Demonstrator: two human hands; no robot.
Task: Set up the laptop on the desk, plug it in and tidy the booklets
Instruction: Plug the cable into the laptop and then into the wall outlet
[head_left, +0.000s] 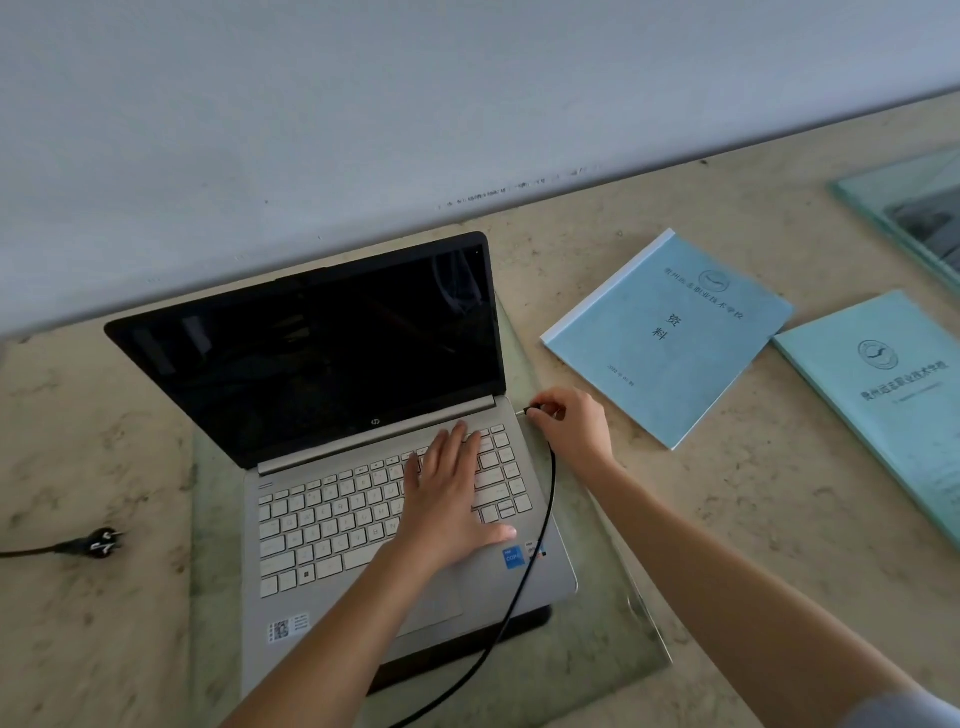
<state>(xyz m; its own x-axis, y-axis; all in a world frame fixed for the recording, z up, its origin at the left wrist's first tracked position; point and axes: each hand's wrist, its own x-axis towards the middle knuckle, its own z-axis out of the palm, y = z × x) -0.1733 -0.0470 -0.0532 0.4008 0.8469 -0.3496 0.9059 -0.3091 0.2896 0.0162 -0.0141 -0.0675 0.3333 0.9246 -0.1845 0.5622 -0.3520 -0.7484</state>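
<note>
An open silver laptop sits on a beige marbled desk, the left hand flat on its keys. The right hand pinches a small black charger connector at the laptop's right edge. Two pale blue paper booklets lie to its right.

wall: plain pale grey | desk: beige marbled stone | glass pane: on desk | light: soft, even

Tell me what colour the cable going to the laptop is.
Black. The cable shows best in the head view, crossing the silver laptop.
</note>
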